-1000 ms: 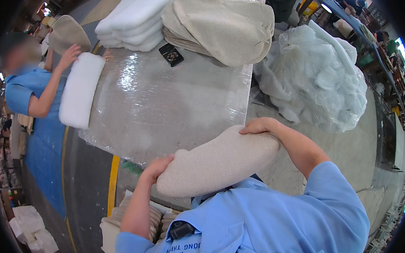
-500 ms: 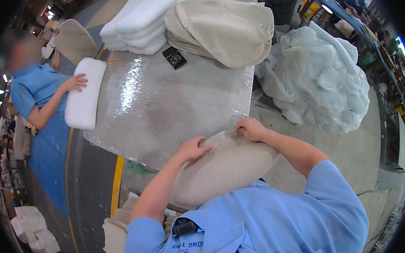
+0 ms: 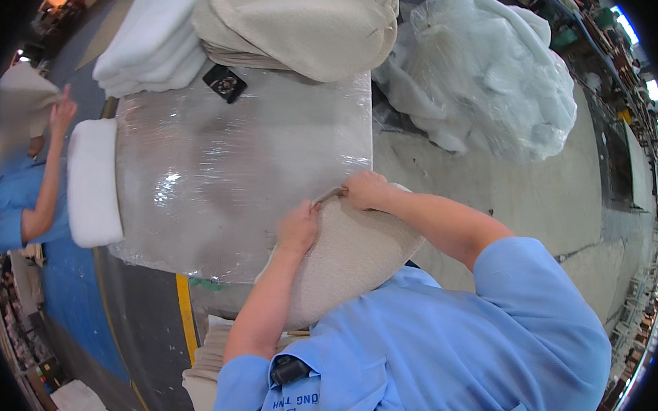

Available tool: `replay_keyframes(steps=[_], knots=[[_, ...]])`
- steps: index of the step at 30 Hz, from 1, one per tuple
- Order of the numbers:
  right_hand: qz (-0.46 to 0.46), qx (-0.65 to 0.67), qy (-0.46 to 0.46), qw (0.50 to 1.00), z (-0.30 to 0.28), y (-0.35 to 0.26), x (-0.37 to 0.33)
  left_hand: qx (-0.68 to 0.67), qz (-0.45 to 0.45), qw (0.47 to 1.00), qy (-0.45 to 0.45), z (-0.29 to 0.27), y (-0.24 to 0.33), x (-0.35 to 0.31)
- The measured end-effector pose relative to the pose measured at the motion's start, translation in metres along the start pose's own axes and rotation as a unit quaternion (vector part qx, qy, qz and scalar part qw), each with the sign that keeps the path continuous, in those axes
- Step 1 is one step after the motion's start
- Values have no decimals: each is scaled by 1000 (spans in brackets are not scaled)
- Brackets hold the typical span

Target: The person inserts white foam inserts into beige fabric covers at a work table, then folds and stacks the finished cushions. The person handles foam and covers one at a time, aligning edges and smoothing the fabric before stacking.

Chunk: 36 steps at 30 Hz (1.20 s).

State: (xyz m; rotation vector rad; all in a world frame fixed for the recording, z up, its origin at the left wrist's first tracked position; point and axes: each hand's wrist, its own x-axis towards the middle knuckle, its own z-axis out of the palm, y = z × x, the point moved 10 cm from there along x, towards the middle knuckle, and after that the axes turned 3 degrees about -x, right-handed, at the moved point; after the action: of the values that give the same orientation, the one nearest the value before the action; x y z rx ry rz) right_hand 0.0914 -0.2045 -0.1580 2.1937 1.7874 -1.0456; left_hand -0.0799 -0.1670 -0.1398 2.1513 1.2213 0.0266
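Observation:
A beige fabric cushion cover (image 3: 347, 249), rounded and full in shape, rests against my front at the near edge of the table. My left hand (image 3: 299, 226) is closed on the left side of its far rim. My right hand (image 3: 367, 190) pinches the same rim a little farther right. Between the two hands a short stretch of folded edge shows, pulled taut. The fingertips are partly hidden by the hands and the fabric.
Plastic film wraps the table (image 3: 243, 158). On it are white padding slabs (image 3: 150, 47), stacked beige covers (image 3: 303, 26) and a small black device (image 3: 224, 84). A co-worker (image 3: 23, 194) stands left, near a white pad (image 3: 93, 182). A big plastic bag (image 3: 487, 75) sits right.
My hands have drawn closer together and now grip the cover's edge, which lies more upright. The co-worker's hand has left the white pad and is raised. The whole view has shifted.

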Motion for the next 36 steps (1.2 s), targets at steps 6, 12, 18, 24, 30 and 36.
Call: replay_keyframes(steps=[6, 12, 18, 24, 30, 36], knots=[[-30, 63, 148, 987, -4, 10, 2, 4, 10, 999, 49, 11, -9, 3], [-83, 89, 86, 989, -28, -2, -1, -25, -29, 999, 31, -15, -29, 9], [116, 238, -104, 959, -65, 84, -117, -38, -116, 993, -7, -125, -53, -128], [182, 346, -169, 905, -7, 88, -131, -483, -370, 793, -15, -52, -84, -221], [211, 355, -223, 883, 17, 105, -65, -479, -465, 737, -105, -6, -167, -179], [196, 525, 32, 827, -3, 131, -28, -603, -463, 638, -122, 1, -193, -160]])
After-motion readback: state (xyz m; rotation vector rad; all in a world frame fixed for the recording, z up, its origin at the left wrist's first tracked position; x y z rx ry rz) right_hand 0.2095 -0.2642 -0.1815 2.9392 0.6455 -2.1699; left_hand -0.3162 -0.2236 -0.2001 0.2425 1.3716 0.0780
